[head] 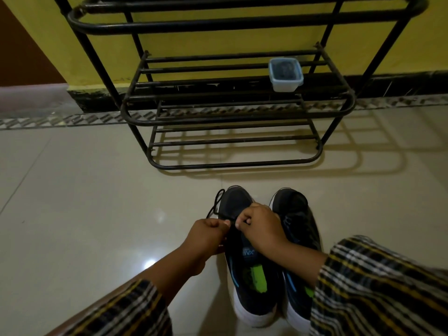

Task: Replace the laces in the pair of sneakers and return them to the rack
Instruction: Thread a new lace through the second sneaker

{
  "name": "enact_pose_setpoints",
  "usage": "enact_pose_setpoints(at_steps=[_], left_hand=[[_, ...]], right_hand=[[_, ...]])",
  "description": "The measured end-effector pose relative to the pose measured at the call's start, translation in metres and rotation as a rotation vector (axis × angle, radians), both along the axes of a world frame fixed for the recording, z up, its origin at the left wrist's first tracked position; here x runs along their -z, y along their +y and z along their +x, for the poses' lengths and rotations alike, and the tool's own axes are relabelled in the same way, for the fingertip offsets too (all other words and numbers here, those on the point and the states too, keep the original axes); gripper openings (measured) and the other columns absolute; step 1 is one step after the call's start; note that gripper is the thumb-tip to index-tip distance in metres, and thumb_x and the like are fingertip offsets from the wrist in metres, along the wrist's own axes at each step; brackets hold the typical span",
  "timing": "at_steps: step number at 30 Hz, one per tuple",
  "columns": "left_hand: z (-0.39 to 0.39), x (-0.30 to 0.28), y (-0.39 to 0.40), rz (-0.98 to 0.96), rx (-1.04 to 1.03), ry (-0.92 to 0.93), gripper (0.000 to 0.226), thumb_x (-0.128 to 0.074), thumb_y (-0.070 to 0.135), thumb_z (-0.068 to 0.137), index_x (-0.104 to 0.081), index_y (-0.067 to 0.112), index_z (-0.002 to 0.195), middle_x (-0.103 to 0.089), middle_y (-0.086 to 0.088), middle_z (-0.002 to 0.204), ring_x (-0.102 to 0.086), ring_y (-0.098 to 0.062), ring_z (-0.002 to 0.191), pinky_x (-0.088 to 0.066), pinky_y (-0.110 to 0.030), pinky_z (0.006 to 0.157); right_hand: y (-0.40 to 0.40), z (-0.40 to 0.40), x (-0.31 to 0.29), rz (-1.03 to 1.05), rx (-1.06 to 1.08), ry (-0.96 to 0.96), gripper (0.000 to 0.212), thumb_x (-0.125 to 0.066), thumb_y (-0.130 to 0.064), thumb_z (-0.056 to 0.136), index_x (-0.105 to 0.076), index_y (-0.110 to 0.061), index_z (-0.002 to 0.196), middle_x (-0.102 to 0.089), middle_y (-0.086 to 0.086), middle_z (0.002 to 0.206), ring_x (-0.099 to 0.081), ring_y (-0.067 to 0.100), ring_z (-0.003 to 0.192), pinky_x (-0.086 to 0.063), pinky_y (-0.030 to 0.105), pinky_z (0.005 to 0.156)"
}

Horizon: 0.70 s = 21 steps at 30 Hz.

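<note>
Two black sneakers with white soles stand side by side on the floor, toes toward the rack. Over the left sneaker (238, 204) both my hands work at its eyelets. My left hand (209, 232) pinches a black lace (216, 204), which loops out past the shoe's left side near the toe. My right hand (260, 226) is curled over the lacing area and pinches the lace too; its fingertips hide the eyelets. The right sneaker (297, 214) sits untouched, partly behind my right forearm.
A black metal shoe rack (232, 163) stands against the yellow wall just beyond the sneakers. A small clear plastic box (286, 73) with dark contents sits on its middle shelf, right side. Glossy tiled floor spreads left and right of the shoes.
</note>
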State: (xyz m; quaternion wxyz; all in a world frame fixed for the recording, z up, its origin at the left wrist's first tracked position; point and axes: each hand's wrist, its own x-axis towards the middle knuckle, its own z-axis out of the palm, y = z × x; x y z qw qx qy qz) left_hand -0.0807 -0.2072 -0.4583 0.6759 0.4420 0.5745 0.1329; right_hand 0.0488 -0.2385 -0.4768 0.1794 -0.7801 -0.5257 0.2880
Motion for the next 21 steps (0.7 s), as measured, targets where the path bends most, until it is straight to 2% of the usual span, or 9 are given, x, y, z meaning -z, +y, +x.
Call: enact_pose_setpoints(at_steps=[2, 5, 8, 10, 12, 14, 17, 19, 21], left_hand=[[0.0, 0.004, 0.002, 0.015, 0.004, 0.018, 0.018, -0.052, 0.014, 0.096, -0.065, 0.006, 0.085, -0.063, -0.017, 0.086, -0.06, -0.025, 0.079, -0.056, -0.031, 0.072], [0.003, 0.009, 0.004, 0.08, 0.032, 0.088, 0.014, -0.055, 0.008, 0.093, -0.063, 0.008, 0.081, -0.062, -0.015, 0.079, -0.059, -0.022, 0.07, -0.054, -0.028, 0.063], [0.005, 0.011, 0.005, 0.15, 0.075, 0.143, 0.017, -0.055, 0.009, 0.092, -0.062, 0.01, 0.077, -0.06, -0.009, 0.07, -0.055, -0.018, 0.062, -0.049, -0.024, 0.054], [0.005, 0.011, 0.006, 0.213, 0.106, 0.176, 0.02, -0.054, 0.01, 0.092, -0.06, 0.011, 0.073, -0.058, -0.007, 0.065, -0.052, -0.015, 0.057, -0.044, -0.023, 0.05], [0.004, 0.01, 0.008, 0.306, 0.113, 0.216, 0.019, -0.053, 0.012, 0.092, -0.059, 0.01, 0.074, -0.059, -0.008, 0.067, -0.053, -0.016, 0.058, -0.046, -0.027, 0.053], [0.004, 0.007, 0.011, 0.38, 0.077, 0.224, 0.017, -0.05, 0.012, 0.093, -0.059, 0.009, 0.079, -0.066, -0.011, 0.078, -0.062, -0.022, 0.073, -0.052, -0.036, 0.069], [0.006, -0.005, 0.014, 0.368, -0.098, 0.109, 0.018, -0.042, 0.01, 0.095, -0.052, 0.01, 0.079, -0.07, -0.009, 0.082, -0.067, -0.024, 0.084, -0.053, -0.039, 0.08], [0.007, -0.019, 0.016, 0.331, -0.245, -0.044, 0.024, -0.035, 0.006, 0.095, -0.047, 0.007, 0.074, -0.065, -0.009, 0.073, -0.065, -0.025, 0.077, -0.052, -0.04, 0.078], [0.007, -0.035, 0.02, 0.296, -0.399, -0.234, 0.026, -0.029, 0.004, 0.096, -0.042, 0.006, 0.074, -0.052, -0.008, 0.067, -0.057, -0.022, 0.064, -0.054, -0.039, 0.069]], right_hand=[[-0.001, 0.0, -0.001, -0.001, -0.013, -0.028, 0.014, -0.063, -0.025, 0.086, -0.064, -0.03, 0.072, -0.051, -0.008, 0.087, -0.05, 0.019, 0.104, -0.036, 0.036, 0.094], [-0.006, -0.001, -0.004, 0.009, -0.066, -0.08, 0.009, -0.06, -0.03, 0.088, -0.069, -0.029, 0.09, -0.052, -0.008, 0.094, -0.045, 0.018, 0.11, -0.034, 0.036, 0.096], [-0.016, 0.003, -0.009, 0.074, -0.17, -0.195, 0.02, -0.058, -0.034, 0.088, -0.061, -0.028, 0.106, -0.051, -0.005, 0.11, -0.04, 0.017, 0.113, -0.032, 0.033, 0.095], [-0.023, 0.005, -0.017, 0.15, -0.234, -0.282, 0.022, -0.057, -0.034, 0.087, -0.054, -0.023, 0.105, -0.049, -0.003, 0.11, -0.042, 0.019, 0.109, -0.035, 0.031, 0.088], [-0.029, 0.008, -0.024, 0.13, -0.278, -0.309, 0.023, -0.054, -0.032, 0.088, -0.047, -0.018, 0.106, -0.053, 0.002, 0.106, -0.051, 0.023, 0.101, -0.04, 0.033, 0.077], [-0.034, 0.01, -0.027, 0.035, -0.314, -0.302, 0.028, -0.051, -0.03, 0.091, -0.04, -0.016, 0.113, -0.059, 0.006, 0.102, -0.058, 0.029, 0.093, -0.044, 0.034, 0.068], [-0.04, 0.012, -0.027, -0.018, -0.322, -0.249, 0.03, -0.049, -0.027, 0.092, -0.037, -0.016, 0.116, -0.061, 0.011, 0.095, -0.059, 0.033, 0.086, -0.043, 0.034, 0.061], [-0.045, 0.014, -0.026, 0.002, -0.31, -0.231, 0.027, -0.047, -0.023, 0.092, -0.037, -0.017, 0.116, -0.06, 0.012, 0.091, -0.059, 0.034, 0.082, -0.04, 0.033, 0.058], [-0.05, 0.015, -0.023, 0.02, -0.327, -0.246, 0.029, -0.045, -0.02, 0.093, -0.038, -0.019, 0.12, -0.061, 0.012, 0.091, -0.059, 0.034, 0.081, -0.041, 0.034, 0.057]])
